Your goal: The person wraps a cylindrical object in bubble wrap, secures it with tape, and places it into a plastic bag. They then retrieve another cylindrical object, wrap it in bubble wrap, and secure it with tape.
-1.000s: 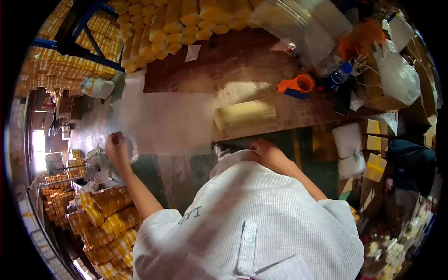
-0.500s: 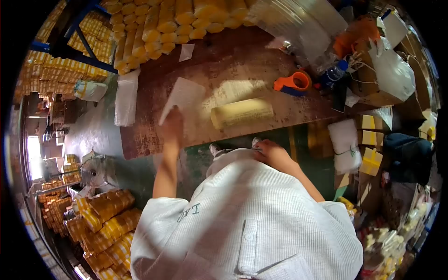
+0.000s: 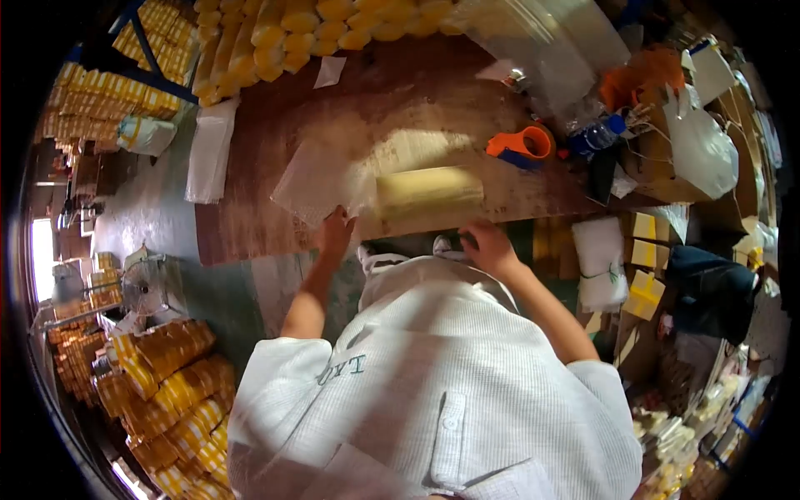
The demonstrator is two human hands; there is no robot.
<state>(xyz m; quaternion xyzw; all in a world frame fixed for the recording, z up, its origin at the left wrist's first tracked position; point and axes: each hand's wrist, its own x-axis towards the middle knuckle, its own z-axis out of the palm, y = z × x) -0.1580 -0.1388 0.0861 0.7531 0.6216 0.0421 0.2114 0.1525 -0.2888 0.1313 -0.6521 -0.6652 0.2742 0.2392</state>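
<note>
At the table's near edge, my left hand [image 3: 335,231] is closed on the near corner of a clear bubble wrap sheet [image 3: 312,185], which lies partly blurred on the wood. Beside that sheet rests a pale yellow wrapped roll [image 3: 429,190], lying on its side. My right hand [image 3: 487,244] is just in front of the table edge, close to the roll's right end; its fingers are bent and apart, with nothing in them.
On the wooden table [image 3: 275,125] are an orange tape dispenser [image 3: 521,146], a blue-capped bottle [image 3: 596,135] and a small white sheet [image 3: 330,72]. Stacked yellow rolls [image 3: 300,37] line the back. Another bubble wrap sheet [image 3: 212,150] hangs at the left edge.
My left hand has drawn toward me and slightly right, and the bubble wrap sheet has shifted nearer the roll. My right hand has risen from my waist toward the table edge.
</note>
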